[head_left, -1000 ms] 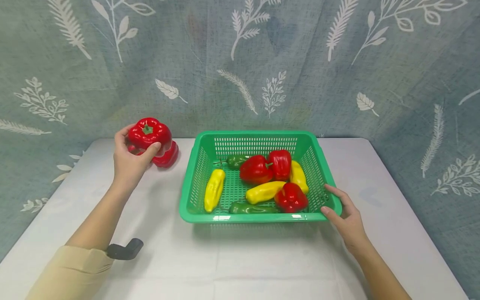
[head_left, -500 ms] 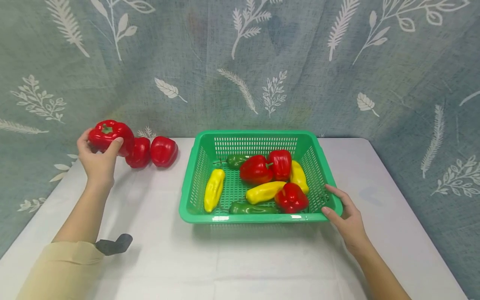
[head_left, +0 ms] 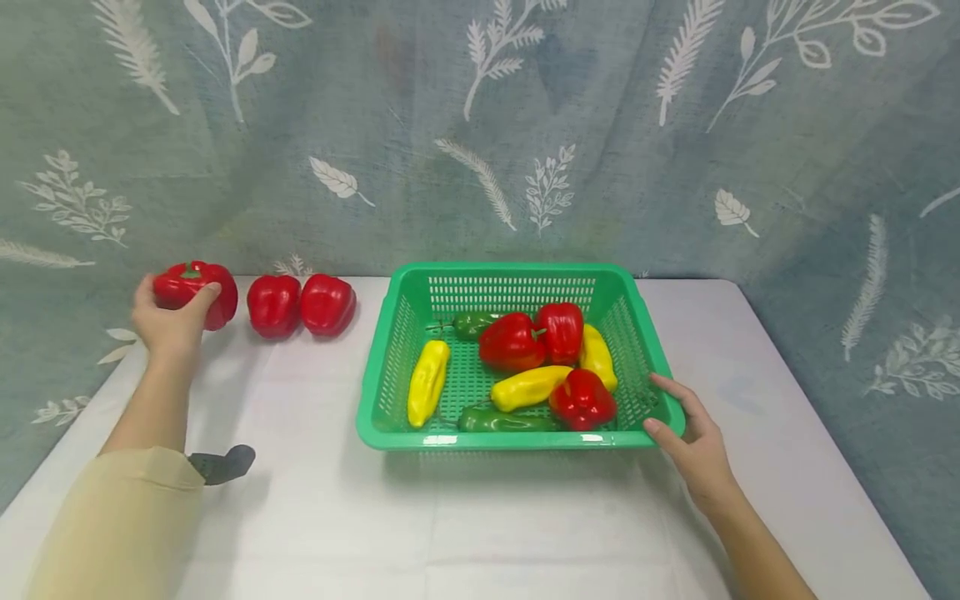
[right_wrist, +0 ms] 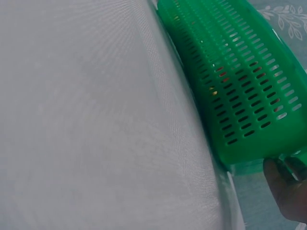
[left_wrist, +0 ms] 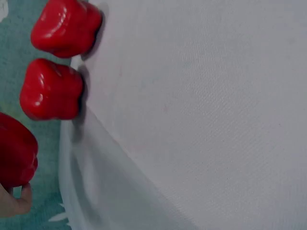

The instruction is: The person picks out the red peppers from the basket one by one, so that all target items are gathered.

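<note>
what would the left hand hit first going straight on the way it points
Probably the leaf-print cloth beyond the red pepper the left hand grips; how near is unclear.

Wrist pics dim vs. head cam

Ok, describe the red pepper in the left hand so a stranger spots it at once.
Left of the green basket, near the far edge of the white table, are three red peppers. The pepper you want is leftmost, gripped by the left hand; unlike its two neighbours, it shows a green stem.
</note>
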{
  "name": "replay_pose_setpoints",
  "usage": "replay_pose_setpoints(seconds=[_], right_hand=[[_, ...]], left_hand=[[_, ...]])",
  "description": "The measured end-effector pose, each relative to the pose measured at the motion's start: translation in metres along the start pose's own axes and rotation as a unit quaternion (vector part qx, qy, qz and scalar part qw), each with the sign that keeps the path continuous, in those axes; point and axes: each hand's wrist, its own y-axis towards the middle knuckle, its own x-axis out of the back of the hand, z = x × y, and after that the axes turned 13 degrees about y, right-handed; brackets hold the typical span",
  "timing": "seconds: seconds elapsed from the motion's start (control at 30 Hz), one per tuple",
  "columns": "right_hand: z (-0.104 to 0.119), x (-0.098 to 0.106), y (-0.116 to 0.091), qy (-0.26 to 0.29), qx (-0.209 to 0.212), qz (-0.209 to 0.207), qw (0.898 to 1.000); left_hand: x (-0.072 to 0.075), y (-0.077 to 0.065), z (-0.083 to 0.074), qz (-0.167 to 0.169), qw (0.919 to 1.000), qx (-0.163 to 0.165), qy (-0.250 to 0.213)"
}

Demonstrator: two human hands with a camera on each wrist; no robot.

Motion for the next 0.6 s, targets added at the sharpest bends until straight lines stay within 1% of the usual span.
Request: replay_pose_setpoints(seconds=[0.13,0.27,0.33,0.4,0.53,0.6], right_hand=[[0.0,0.004,-0.003,-0.007,-0.004,-0.002,1.0],[-0.001,0.004,-0.004,-0.016,-0.005,-0.002,1.0],[-0.001,0.003,-0.004,-0.017,-0.001,-0.004,1.0],[-0.001,0.003,-0.004,-0.014,0.001,-0.006,1.0],[-0.002,0.004,-0.003,-0.002,0.006,-0.006,1.0],[-0.002,0.005,-0.002,0.003,0.007,-0.006,1.0]], left_hand=[[-0.01,0.009,0.01,0.008,0.9985,0.015,0.052],[-0.012,0.014,0.017,-0.001,0.9956,0.029,0.089],[-0.013,0.016,0.021,-0.003,0.994,0.025,0.106],[-0.014,0.018,0.024,-0.005,0.9927,0.014,0.119],[-0.017,0.021,0.03,-0.015,0.9902,-0.008,0.139],[-0.017,0.022,0.032,-0.014,0.9892,-0.016,0.145]])
